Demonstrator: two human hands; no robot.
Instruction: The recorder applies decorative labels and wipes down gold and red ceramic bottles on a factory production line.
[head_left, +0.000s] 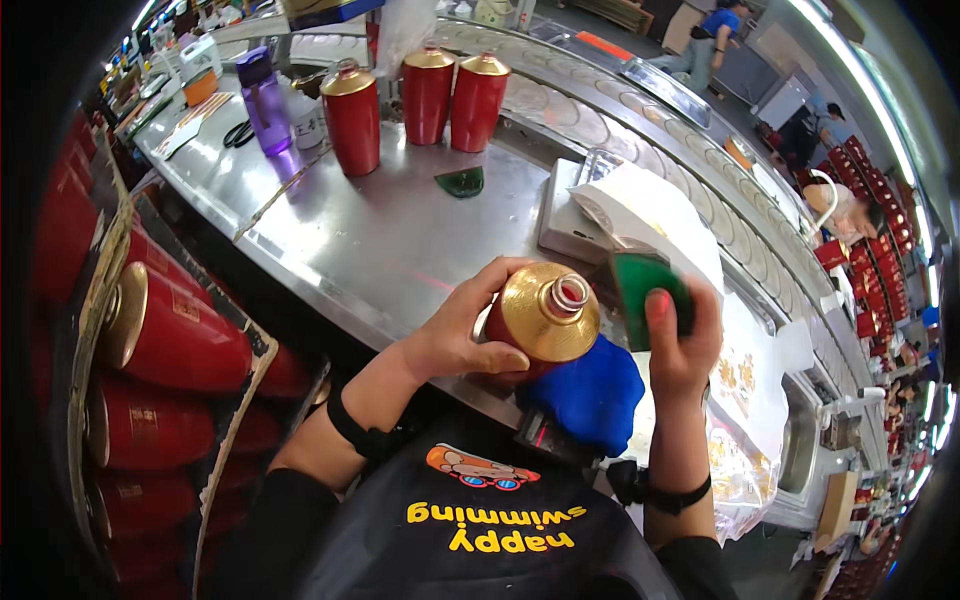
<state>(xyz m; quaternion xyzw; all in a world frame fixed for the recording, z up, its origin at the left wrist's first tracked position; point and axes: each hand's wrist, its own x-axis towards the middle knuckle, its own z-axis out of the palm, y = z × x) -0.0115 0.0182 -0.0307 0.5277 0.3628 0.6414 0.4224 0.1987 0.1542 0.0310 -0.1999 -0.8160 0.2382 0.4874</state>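
Note:
My left hand point(452, 325) is wrapped round a red bottle point(527, 318) with a gold shoulder and a bare, uncapped neck. It leans toward me above the front edge of the steel table. Just to its right, my right hand point(690, 345) grips a flat green scraper point(640, 285), thumb pressed on its face; the scraper is slightly blurred and apart from the bottle. A blue cloth point(590, 400) lies below the bottle, against my dark apron point(480, 530). A similar dark green piece point(460, 181) rests farther back on the table.
Three red and gold bottles point(425, 95) stand at the back of the steel table point(370, 230), near a purple water bottle point(263, 105) and black scissors point(239, 134). Crates of red bottles point(165, 335) are at left. Behind a pale box point(572, 215) runs a conveyor point(640, 120). Other people work far right.

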